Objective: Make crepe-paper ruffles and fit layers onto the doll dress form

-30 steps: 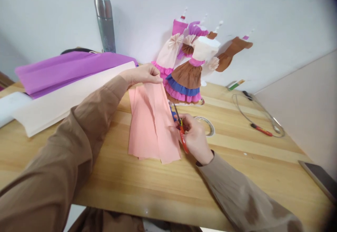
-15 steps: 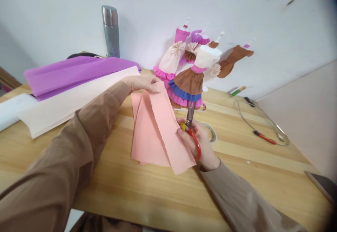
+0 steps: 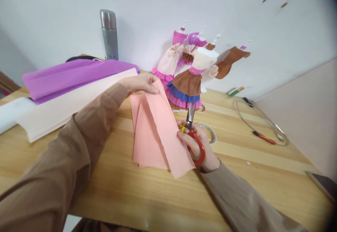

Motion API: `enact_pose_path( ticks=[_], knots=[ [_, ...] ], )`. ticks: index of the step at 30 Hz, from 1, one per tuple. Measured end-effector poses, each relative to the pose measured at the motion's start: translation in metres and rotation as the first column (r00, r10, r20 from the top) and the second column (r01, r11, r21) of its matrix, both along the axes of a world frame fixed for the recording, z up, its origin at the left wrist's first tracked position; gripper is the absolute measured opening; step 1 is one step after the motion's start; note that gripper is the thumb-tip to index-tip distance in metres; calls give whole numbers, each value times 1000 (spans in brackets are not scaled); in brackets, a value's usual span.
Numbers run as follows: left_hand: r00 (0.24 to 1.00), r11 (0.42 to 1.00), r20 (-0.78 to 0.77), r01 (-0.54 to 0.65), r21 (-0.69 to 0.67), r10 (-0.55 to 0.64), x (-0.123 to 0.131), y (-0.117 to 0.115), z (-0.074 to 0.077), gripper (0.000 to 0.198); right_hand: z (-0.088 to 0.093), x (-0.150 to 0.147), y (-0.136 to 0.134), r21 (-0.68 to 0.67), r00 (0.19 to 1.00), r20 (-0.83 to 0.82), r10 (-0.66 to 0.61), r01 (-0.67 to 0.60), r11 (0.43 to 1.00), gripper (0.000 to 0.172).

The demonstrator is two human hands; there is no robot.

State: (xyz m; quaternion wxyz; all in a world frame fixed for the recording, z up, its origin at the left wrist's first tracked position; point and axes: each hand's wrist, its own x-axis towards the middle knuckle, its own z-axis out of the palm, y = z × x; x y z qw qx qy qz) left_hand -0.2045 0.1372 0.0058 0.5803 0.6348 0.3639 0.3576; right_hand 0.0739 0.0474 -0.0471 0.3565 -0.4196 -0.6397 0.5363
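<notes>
My left hand (image 3: 142, 83) pinches the top edge of a pink crepe paper strip (image 3: 172, 137), its fingers closed. The strip slants down to the right over more pink paper (image 3: 150, 144), which lies on the table. Scissors (image 3: 198, 147) with red and yellow handles sit in my right hand (image 3: 206, 147), their blades pointing up and away from me. Fingertips of that hand also touch the right edge of the strip. Just beyond the blades stands a small dress form (image 3: 188, 82) in a white top with a brown, blue and pink ruffled skirt.
Several more dressed forms (image 3: 168, 61) stand against the wall. Purple paper (image 3: 76, 75) and cream paper (image 3: 71, 102) lie at left, before a grey flask (image 3: 109, 37). A tape roll (image 3: 212, 133) sits behind my right hand; a cable with a red handle (image 3: 264, 137) lies at right.
The scissors have turned slightly in my right hand, so more of the red handle loop shows. My left hand keeps its pinch on the strip. The whole view has shifted a little.
</notes>
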Motion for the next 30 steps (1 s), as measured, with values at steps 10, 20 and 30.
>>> enact_pose_path(
  ticks=[10,20,30],
  knots=[
    [996,1000,83,-12,20,10,0,3,-2,16,0,0,0,-46,999,-49,14,-17,999,30],
    [996,996,37,-84,16,84,10,-2,8,8,4,4,14,104,999,9,36,-37,994,34],
    [997,990,-61,-40,132,48,2,-8,21,12,39,31,26,160,344,939,4,-446,880,60]
  ],
)
